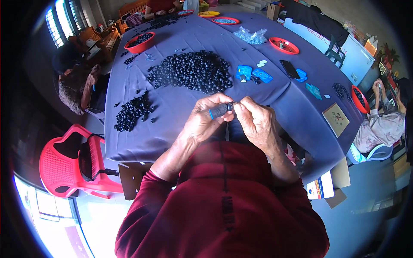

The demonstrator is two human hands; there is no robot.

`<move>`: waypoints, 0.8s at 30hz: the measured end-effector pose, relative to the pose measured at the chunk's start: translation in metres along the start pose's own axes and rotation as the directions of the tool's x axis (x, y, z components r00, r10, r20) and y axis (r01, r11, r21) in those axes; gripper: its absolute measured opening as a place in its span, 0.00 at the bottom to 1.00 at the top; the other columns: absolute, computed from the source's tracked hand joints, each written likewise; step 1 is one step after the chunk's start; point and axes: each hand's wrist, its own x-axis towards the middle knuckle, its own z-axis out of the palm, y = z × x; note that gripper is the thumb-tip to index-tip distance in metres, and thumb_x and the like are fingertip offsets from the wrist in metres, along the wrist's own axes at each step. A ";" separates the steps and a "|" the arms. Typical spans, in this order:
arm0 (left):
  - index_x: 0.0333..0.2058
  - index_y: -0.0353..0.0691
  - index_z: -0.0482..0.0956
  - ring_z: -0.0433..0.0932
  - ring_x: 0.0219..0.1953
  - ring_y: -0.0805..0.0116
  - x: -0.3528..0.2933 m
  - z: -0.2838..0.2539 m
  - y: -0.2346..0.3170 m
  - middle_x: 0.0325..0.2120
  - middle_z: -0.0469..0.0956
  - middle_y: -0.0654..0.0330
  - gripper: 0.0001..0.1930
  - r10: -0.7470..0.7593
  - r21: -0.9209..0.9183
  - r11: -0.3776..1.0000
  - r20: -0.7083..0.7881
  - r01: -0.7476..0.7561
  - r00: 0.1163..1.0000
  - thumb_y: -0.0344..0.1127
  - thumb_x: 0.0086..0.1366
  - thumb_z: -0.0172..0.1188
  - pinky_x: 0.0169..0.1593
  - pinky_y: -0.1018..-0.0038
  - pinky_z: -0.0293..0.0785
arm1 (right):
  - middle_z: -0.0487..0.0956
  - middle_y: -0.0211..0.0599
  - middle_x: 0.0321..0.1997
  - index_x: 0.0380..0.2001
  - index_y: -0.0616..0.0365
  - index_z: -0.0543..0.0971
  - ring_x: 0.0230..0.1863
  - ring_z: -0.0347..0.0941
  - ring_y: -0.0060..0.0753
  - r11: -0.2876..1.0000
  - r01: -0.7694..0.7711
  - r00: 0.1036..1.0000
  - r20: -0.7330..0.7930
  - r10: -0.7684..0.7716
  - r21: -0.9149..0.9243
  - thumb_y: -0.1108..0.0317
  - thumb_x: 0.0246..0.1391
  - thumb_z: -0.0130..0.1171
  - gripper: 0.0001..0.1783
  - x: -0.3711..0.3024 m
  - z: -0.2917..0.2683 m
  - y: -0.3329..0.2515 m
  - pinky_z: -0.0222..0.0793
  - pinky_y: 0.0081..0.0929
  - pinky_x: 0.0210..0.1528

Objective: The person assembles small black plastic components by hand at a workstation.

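My left hand [204, 120] grips a short dark grey cylinder with a blue ring at its end [218, 110], held over the near edge of the purple-clothed table [172, 137]. My right hand [256, 120] pinches a small black piece against the cylinder's other end. A big heap of small black round parts [191, 71] lies on the cloth just beyond my hands. A smaller heap of the same parts [131, 112] sits to the left.
Blue plastic pieces [249, 74] and a black phone [289, 69] lie right of the big heap. Red bowls [140, 41] [284, 45] [359, 99] stand around the table. A red chair [69, 165] is at my left. Other people sit at the left, right and far sides.
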 end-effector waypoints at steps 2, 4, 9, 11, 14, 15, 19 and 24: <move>0.37 0.27 0.70 0.69 0.27 0.72 0.000 0.001 -0.002 0.26 0.73 0.56 0.16 -0.001 -0.010 1.000 -0.053 0.000 0.999 0.33 0.53 0.60 0.33 0.78 0.64 | 0.64 0.37 0.13 0.21 0.61 0.68 0.13 0.60 0.27 1.000 -0.016 1.000 0.011 0.016 0.002 0.67 0.55 0.50 0.12 0.000 0.000 0.001 0.56 0.25 0.17; 0.37 0.27 0.70 0.69 0.27 0.73 0.000 0.001 -0.003 0.26 0.73 0.56 0.17 0.003 -0.017 1.000 -0.065 -0.004 0.998 0.33 0.53 0.60 0.34 0.78 0.64 | 0.64 0.37 0.13 0.21 0.61 0.68 0.12 0.59 0.26 1.000 -0.030 0.999 0.024 0.030 0.007 0.67 0.55 0.50 0.12 0.000 0.000 0.002 0.56 0.25 0.17; 0.37 0.27 0.71 0.69 0.27 0.73 0.000 0.002 -0.003 0.25 0.73 0.57 0.16 -0.013 -0.014 1.000 -0.120 0.012 0.993 0.33 0.53 0.60 0.34 0.77 0.65 | 0.64 0.37 0.12 0.20 0.60 0.68 0.13 0.59 0.24 0.998 -0.055 0.997 0.051 0.053 0.040 0.67 0.56 0.49 0.12 0.002 0.000 0.002 0.56 0.25 0.17; 0.36 0.28 0.71 0.70 0.27 0.73 0.000 0.001 -0.002 0.26 0.73 0.57 0.14 -0.018 -0.066 0.998 -0.091 0.012 0.996 0.31 0.53 0.59 0.33 0.79 0.65 | 0.64 0.38 0.12 0.21 0.61 0.68 0.13 0.60 0.24 0.995 -0.053 0.994 0.100 0.045 0.080 0.67 0.55 0.49 0.12 -0.001 0.005 0.005 0.56 0.25 0.17; 0.34 0.28 0.73 0.62 0.23 0.77 0.009 -0.008 0.020 0.24 0.71 0.59 0.09 0.107 -0.030 0.994 -0.078 -0.110 0.991 0.29 0.57 0.55 0.30 0.81 0.61 | 0.62 0.42 0.12 0.24 0.61 0.71 0.14 0.61 0.17 0.994 0.084 0.969 0.226 -0.097 0.067 0.69 0.52 0.52 0.07 -0.013 0.028 0.008 0.57 0.23 0.17; 0.34 0.29 0.73 0.61 0.23 0.78 0.008 0.003 0.030 0.25 0.70 0.60 0.09 0.174 -0.063 0.982 -0.043 -0.177 0.984 0.30 0.56 0.56 0.30 0.81 0.60 | 0.64 0.37 0.12 0.24 0.61 0.72 0.16 0.62 0.14 0.981 -0.038 0.974 0.228 -0.006 0.188 0.70 0.53 0.51 0.07 -0.010 0.026 0.001 0.57 0.22 0.18; 0.35 0.29 0.73 0.65 0.26 0.76 0.005 -0.002 0.028 0.27 0.71 0.58 0.11 0.119 -0.060 0.991 -0.036 -0.121 0.992 0.30 0.56 0.57 0.31 0.80 0.60 | 0.71 0.29 0.19 0.25 0.65 0.71 0.21 0.63 0.14 0.958 -0.098 0.990 0.123 0.066 0.271 0.66 0.57 0.48 0.12 -0.005 -0.007 -0.003 0.60 0.14 0.24; 0.36 0.29 0.73 0.65 0.27 0.75 0.002 0.004 0.022 0.26 0.71 0.58 0.12 0.084 -0.047 0.995 0.014 -0.083 0.996 0.32 0.56 0.58 0.32 0.78 0.61 | 0.69 0.30 0.18 0.27 0.64 0.72 0.20 0.63 0.16 0.972 -0.089 0.994 0.077 0.074 0.215 0.64 0.57 0.48 0.13 -0.001 -0.005 -0.004 0.60 0.16 0.23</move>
